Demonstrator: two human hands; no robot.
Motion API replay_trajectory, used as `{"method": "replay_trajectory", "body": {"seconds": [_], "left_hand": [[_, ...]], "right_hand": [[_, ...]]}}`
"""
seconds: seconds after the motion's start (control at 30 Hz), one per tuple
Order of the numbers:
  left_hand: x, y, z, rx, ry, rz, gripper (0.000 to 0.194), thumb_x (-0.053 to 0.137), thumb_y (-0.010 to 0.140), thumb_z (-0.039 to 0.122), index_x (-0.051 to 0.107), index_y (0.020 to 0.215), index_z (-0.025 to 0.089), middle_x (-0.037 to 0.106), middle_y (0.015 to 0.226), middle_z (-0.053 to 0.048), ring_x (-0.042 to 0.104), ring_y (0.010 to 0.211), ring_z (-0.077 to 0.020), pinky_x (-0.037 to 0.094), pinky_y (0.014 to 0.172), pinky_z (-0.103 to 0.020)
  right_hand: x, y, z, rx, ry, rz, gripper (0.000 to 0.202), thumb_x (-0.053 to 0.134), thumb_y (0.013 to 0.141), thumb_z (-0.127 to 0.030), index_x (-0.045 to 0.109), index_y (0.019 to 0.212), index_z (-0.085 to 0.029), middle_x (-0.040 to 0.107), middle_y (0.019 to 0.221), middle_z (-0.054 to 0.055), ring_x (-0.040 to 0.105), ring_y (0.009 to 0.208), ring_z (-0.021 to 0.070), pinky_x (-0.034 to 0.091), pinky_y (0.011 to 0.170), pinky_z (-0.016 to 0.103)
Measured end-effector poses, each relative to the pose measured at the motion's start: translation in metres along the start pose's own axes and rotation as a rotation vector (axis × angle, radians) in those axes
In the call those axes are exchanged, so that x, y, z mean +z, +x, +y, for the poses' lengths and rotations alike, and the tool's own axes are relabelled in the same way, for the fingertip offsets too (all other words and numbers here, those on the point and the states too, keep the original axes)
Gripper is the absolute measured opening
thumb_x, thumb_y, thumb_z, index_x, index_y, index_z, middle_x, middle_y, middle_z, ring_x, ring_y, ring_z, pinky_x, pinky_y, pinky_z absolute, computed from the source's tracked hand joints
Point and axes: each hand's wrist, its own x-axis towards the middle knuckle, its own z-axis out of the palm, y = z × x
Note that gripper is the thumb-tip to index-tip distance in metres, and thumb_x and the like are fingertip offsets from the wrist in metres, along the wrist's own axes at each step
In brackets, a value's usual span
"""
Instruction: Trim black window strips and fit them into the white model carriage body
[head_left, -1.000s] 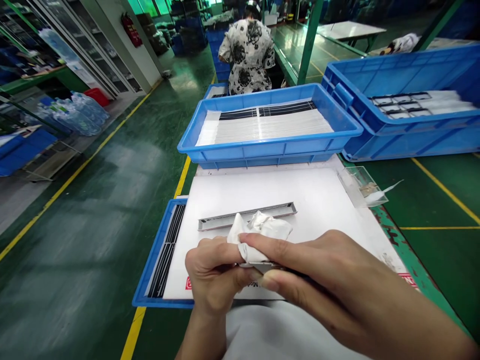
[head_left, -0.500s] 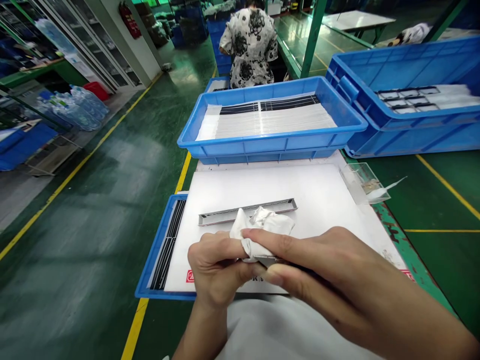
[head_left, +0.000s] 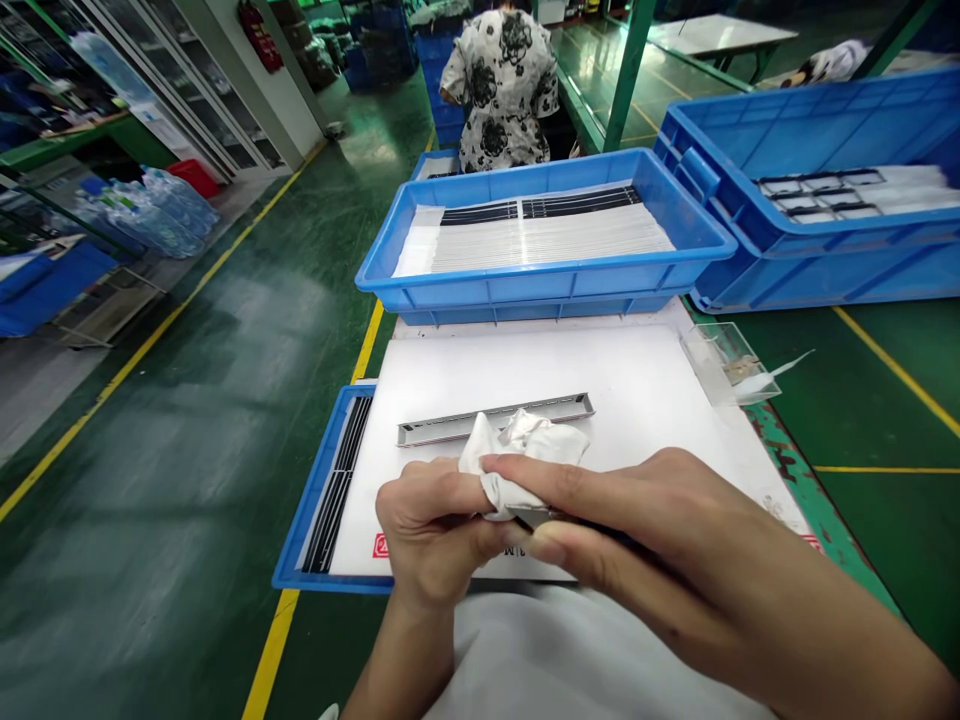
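Note:
A crumpled white cloth [head_left: 544,440] is bunched between my two hands, above the near part of the white work board [head_left: 637,390]. My left hand [head_left: 431,540] is closed, its index finger and thumb pinching the cloth round a grey, flat-edged piece [head_left: 532,516]. Opposite it, my right hand [head_left: 667,530] is closed on that same piece, index finger pressing on the cloth and thumb underneath. Most of the piece is hidden by fingers and cloth, so its kind cannot be made out. Just beyond the cloth lies a long, shallow grey channel strip [head_left: 435,431], partly covered from view.
A blue tray [head_left: 540,290] of white sheets and dark strips stands behind the board. Another blue tray [head_left: 289,560] with black strips is at the left. At right are a clear box [head_left: 712,360] and a large blue crate [head_left: 840,275]. A person [head_left: 499,90] faces away.
Both hands keep their grip on the cloth and grey piece, which tilts very slightly. The view has shifted a little; the channel strip lies in the same spot.

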Motion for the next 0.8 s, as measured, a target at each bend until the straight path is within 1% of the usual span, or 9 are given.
{"method": "replay_trajectory", "body": {"seconds": [0.17, 0.23, 0.3, 0.37, 0.43, 0.5, 0.57, 0.67, 0.8], "left_hand": [[0.003, 0.000, 0.001, -0.052, -0.035, 0.028, 0.012, 0.093, 0.076, 0.027, 0.086, 0.080, 0.018, 0.067, 0.051, 0.000, 0.054, 0.039, -0.0087, 0.043, 0.039, -0.017], [0.004, -0.001, 0.002, -0.119, -0.126, 0.035, 0.009, 0.090, 0.080, 0.026, 0.086, 0.084, 0.019, 0.065, 0.049, 0.002, 0.045, 0.034, -0.0051, 0.036, 0.034, -0.014], [0.006, -0.002, 0.003, -0.235, -0.278, 0.003, 0.007, 0.083, 0.088, 0.027, 0.086, 0.093, 0.023, 0.070, 0.055, 0.002, 0.036, 0.030, -0.0026, 0.030, 0.030, -0.012], [0.008, -0.003, 0.005, -0.366, -0.452, -0.054, 0.011, 0.075, 0.095, 0.029, 0.084, 0.101, 0.025, 0.078, 0.067, -0.001, 0.033, 0.029, -0.0017, 0.027, 0.027, -0.011], [0.010, -0.001, 0.007, -0.467, -0.597, -0.072, 0.016, 0.070, 0.099, 0.034, 0.082, 0.104, 0.024, 0.080, 0.074, -0.003, 0.033, 0.028, -0.0010, 0.026, 0.027, -0.010], [0.015, 0.003, 0.010, -0.530, -0.710, -0.047, 0.019, 0.070, 0.099, 0.036, 0.079, 0.102, 0.020, 0.079, 0.073, -0.002, 0.031, 0.027, 0.0004, 0.026, 0.028, -0.009], [0.020, 0.008, 0.015, -0.584, -0.801, -0.030, 0.021, 0.070, 0.099, 0.036, 0.077, 0.097, 0.017, 0.075, 0.067, 0.000, 0.028, 0.025, 0.0015, 0.028, 0.029, -0.008], [0.028, 0.017, 0.023, -0.641, -0.890, -0.053, 0.025, 0.069, 0.100, 0.034, 0.075, 0.086, 0.014, 0.063, 0.052, 0.005, 0.024, 0.024, 0.0009, 0.030, 0.030, -0.008], [0.033, 0.025, 0.032, -0.678, -0.977, -0.130, 0.033, 0.067, 0.101, 0.037, 0.078, 0.082, 0.012, 0.044, 0.039, 0.009, 0.021, 0.022, 0.0005, 0.028, 0.029, -0.008]], "right_hand": [[0.002, 0.001, 0.003, 0.054, 0.138, -0.056, 0.037, 0.053, 0.111, -0.034, 0.064, 0.146, -0.036, 0.083, 0.109, -0.008, 0.078, 0.089, 0.0135, 0.053, 0.073, 0.022], [0.001, 0.001, 0.005, 0.086, 0.216, -0.054, 0.036, 0.055, 0.110, -0.036, 0.066, 0.145, -0.037, 0.082, 0.114, -0.007, 0.077, 0.096, 0.0142, 0.054, 0.082, 0.021], [-0.001, 0.001, 0.007, 0.128, 0.310, -0.023, 0.036, 0.058, 0.109, -0.039, 0.067, 0.143, -0.036, 0.081, 0.115, -0.005, 0.076, 0.097, 0.0141, 0.054, 0.085, 0.021], [-0.004, 0.000, 0.008, 0.175, 0.377, 0.052, 0.039, 0.062, 0.107, -0.045, 0.065, 0.145, -0.036, 0.079, 0.098, -0.005, 0.071, 0.078, 0.0113, 0.053, 0.071, 0.018], [-0.007, -0.001, 0.008, 0.187, 0.392, 0.143, 0.043, 0.065, 0.105, -0.046, 0.062, 0.147, -0.038, 0.068, 0.076, -0.008, 0.057, 0.059, 0.0087, 0.046, 0.055, 0.017], [-0.009, -0.002, 0.005, 0.161, 0.376, 0.217, 0.041, 0.067, 0.104, -0.041, 0.062, 0.145, -0.042, 0.061, 0.070, -0.009, 0.051, 0.056, 0.0075, 0.041, 0.050, 0.015], [-0.011, -0.002, 0.000, 0.114, 0.378, 0.243, 0.037, 0.068, 0.104, -0.034, 0.065, 0.140, -0.044, 0.063, 0.075, -0.009, 0.054, 0.060, 0.0070, 0.043, 0.052, 0.014], [-0.013, 0.001, -0.007, 0.038, 0.387, 0.211, 0.037, 0.068, 0.104, -0.033, 0.065, 0.138, -0.048, 0.067, 0.079, -0.010, 0.055, 0.059, 0.0067, 0.046, 0.053, 0.014], [-0.017, 0.009, -0.011, -0.014, 0.303, 0.211, 0.031, 0.069, 0.103, -0.029, 0.069, 0.131, -0.042, 0.078, 0.091, -0.008, 0.068, 0.067, 0.0085, 0.053, 0.060, 0.014]]}}
